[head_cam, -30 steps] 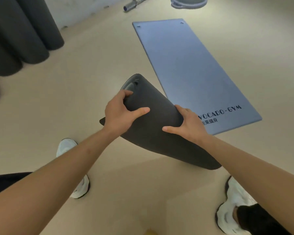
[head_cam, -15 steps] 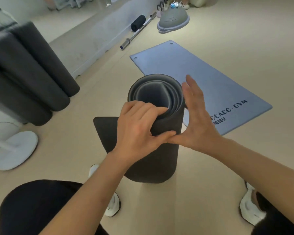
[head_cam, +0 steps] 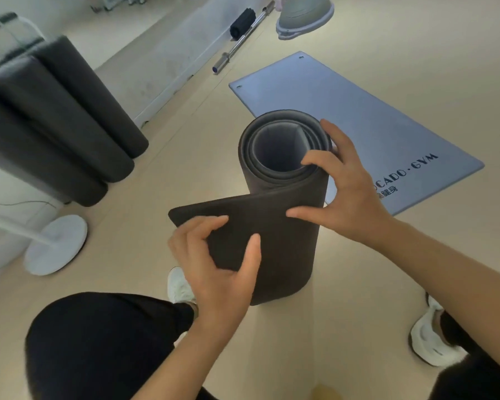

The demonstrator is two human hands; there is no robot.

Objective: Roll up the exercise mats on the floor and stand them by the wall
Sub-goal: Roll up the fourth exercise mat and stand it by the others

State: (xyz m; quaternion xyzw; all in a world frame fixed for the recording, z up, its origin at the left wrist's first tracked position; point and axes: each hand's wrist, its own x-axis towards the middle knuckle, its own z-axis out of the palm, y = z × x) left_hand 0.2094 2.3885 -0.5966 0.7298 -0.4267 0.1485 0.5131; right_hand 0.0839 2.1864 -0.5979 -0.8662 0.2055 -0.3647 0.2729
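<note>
A dark rolled mat (head_cam: pixel 286 249) stands upright on the floor in front of me, its loose outer flap sticking out to the left. My left hand (head_cam: pixel 223 269) pinches that flap between thumb and fingers. My right hand (head_cam: pixel 344 192) holds the top of the roll, a finger hooked over the rim and the thumb on the outer wall. Behind it a blue-grey mat (head_cam: pixel 358 122) printed with gym lettering lies flat on the floor. Three dark rolled mats (head_cam: pixel 70 131) lean by the wall at left.
A white round fan base (head_cam: pixel 57 243) stands at the left. A barbell (head_cam: pixel 240 41) with a black roller lies along the wall at the back, next to a grey balance dome (head_cam: pixel 303 15). My knees and white shoes (head_cam: pixel 427 342) are at the bottom.
The roll has gone from tilted to upright. My left hand left the top of the roll and now pinches the loose flap, which sticks out further. My right hand moved onto the rim.
</note>
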